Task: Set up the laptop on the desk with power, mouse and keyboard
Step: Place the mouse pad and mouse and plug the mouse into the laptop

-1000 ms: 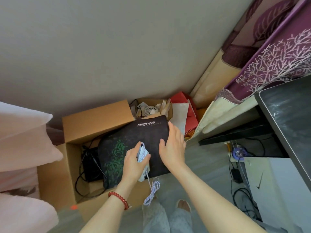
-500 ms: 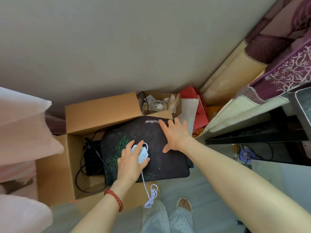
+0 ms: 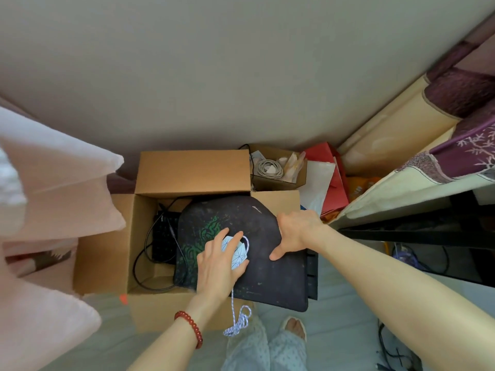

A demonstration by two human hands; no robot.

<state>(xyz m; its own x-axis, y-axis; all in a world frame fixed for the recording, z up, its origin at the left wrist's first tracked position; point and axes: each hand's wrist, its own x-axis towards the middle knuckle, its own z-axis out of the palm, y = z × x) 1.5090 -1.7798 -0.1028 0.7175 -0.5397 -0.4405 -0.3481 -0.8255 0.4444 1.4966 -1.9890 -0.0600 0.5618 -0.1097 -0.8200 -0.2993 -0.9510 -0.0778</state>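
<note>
Lying under the left hand (image 3: 219, 266), the mouse (image 3: 235, 253) was cupped against the pad (image 3: 270, 274); the right hand (image 3: 297, 231) clasped the pad's right edge, nearer the worktop.

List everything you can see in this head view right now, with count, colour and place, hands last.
mouse pad: 1, black with green pattern, lying over the open box
mouse: 1, white and light blue, on the pad under the left hand
mouse cable: 1, blue-white braided, hanging off the pad's near edge
large cardboard box: 1, brown, open, on the floor by the wall
black device with cables: 1, black, inside the box, partly hidden; cannot tell what it is
small cardboard box: 1, brown, behind the large box
coiled cable: 1, grey-white, in the small box
paper bag: 1, red, right of the small box
curtain: 1, purple and cream, right
bracelet: 1, red beads, left wrist
left hand: holds the mouse
right hand: grips the pad's right edge
</note>
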